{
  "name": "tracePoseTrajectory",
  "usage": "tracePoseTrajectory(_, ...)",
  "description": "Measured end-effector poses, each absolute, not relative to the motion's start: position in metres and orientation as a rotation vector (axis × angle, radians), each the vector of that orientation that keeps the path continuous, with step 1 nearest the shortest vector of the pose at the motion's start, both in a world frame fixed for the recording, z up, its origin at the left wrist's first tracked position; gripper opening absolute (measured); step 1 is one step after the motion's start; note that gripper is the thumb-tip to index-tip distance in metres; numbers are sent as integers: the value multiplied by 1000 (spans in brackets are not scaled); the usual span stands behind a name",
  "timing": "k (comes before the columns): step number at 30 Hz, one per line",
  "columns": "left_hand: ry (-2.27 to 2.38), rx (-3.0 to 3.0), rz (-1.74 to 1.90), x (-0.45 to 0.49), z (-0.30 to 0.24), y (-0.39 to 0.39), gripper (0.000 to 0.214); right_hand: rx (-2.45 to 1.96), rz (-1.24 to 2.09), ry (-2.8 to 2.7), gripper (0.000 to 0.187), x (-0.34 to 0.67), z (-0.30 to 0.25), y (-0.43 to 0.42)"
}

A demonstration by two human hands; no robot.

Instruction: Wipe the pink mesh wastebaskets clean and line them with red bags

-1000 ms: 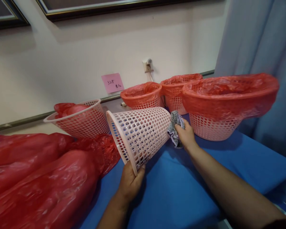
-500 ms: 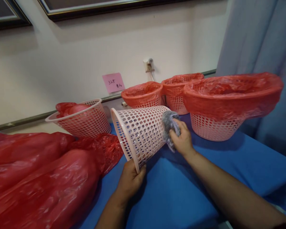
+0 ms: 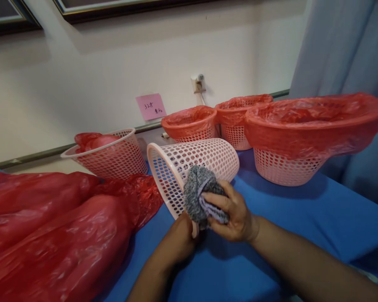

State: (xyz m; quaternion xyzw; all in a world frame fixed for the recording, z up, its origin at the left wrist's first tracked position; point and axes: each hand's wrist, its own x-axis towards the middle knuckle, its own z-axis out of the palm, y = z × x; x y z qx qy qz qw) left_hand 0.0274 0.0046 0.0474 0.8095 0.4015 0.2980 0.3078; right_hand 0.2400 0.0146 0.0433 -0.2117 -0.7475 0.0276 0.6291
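The pale pink, round, perforated plastic basket [image 3: 208,153] is tipped on its side above the near middle of the blue cloth-covered table [image 3: 227,272]; whether its base end bears on the cloth cannot be told. Its long axis runs from the open mouth, at left and turned towards the near side, to the closed base at right and slightly farther off. The left hand [image 3: 182,235] is the nearer to the rim, gripping it at its lowest near point; its fingers are partly hidden. The right hand [image 3: 233,214] is closed on a bunched grey cloth with a pale lilac edge [image 3: 198,193], which lies over the near side of the basket towards the mouth end. The basket therefore extends far and right from the left hand, and its base end is on the far side of the right hand. The glossy red plastic bags [image 3: 66,239] occupy the table's left. Far left is a second pale pink basket [image 3: 122,157] containing red plastic. At far middle and right are three pale pink perforated baskets with red plastic liners [image 3: 286,167] folded over their rims. A pink handwritten paper note [image 3: 151,107] is on the wall behind.
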Motion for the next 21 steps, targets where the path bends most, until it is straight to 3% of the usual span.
tracePoseTrajectory(7, 1169, 2266, 568, 27, 53, 8, 74, -1287, 325, -1008, 49, 289, 26, 97)
tracePoseTrajectory(11, 1141, 2155, 652, 32, 56, 0, 67, -1104, 137, -1193, 51, 276, 33, 75)
tracePoseTrajectory(14, 1060, 1920, 1036, 34, 56, -8, 66, -811, 18, -1580, 59, 248, 39, 35)
tracePoseTrajectory(17, 1080, 1695, 1336, 32, 56, -10, 49, -621, 16, -1776, 63, 231, 40, 12)
tracePoseTrajectory(21, 1190, 1685, 1343, 28, 58, -8, 39, -564, -7, -1835, 63, 233, 36, 17)
